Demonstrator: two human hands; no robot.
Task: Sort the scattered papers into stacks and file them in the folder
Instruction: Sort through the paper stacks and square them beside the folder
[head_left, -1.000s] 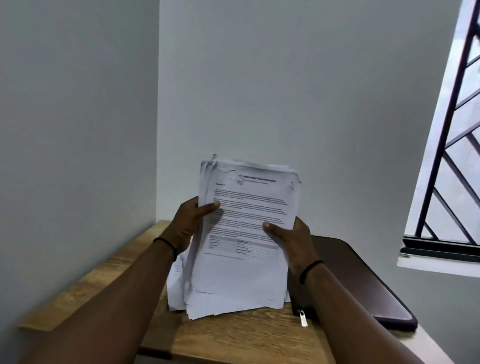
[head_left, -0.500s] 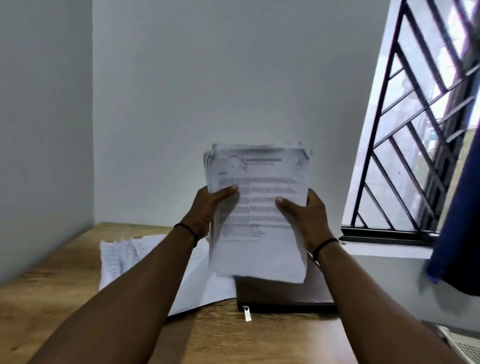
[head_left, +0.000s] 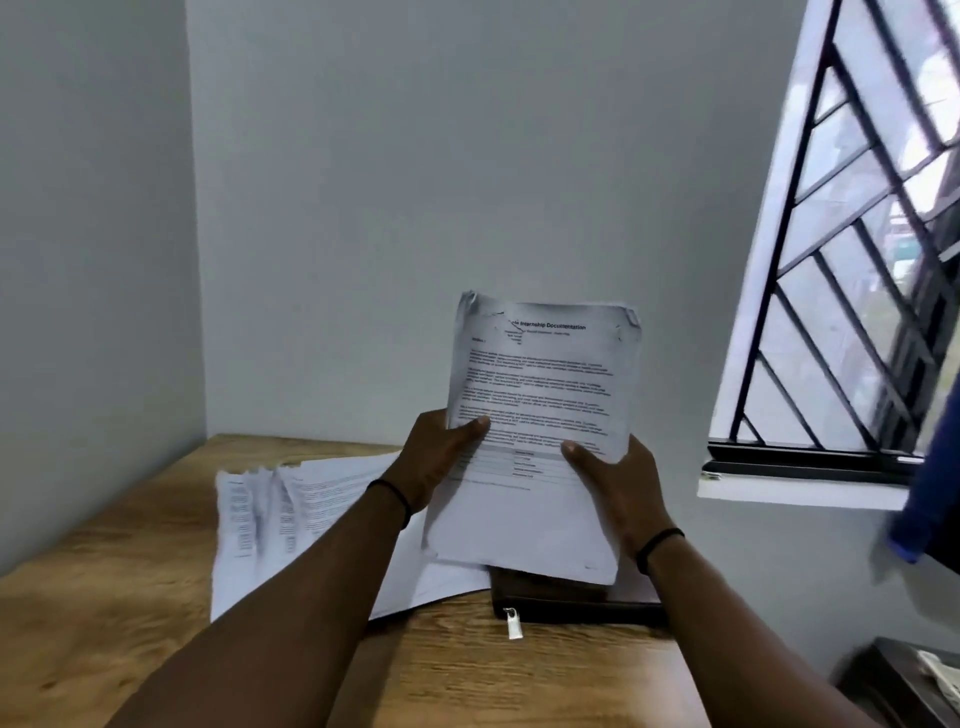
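bare desk (head_left: 104, 597) left, papers (head_left: 291, 519) centre

I sit facing a corner of plain pale grey walls (head_left: 467, 182), which meet at far left. Below them runs my light brown wooden desk (head_left: 104, 597) with its visible grain. To my right a window with black diagonal metal bars (head_left: 857, 260) lets in daylight above a white sill (head_left: 800, 493). A dark blue cloth (head_left: 930, 493) hangs at the right edge.

White papers (head_left: 540, 395) are covered in black print; the counter (head_left: 104, 597) is marked by tan wood grain, the folder (head_left: 571, 597) coloured dark brown, the window bars (head_left: 841, 291) black.
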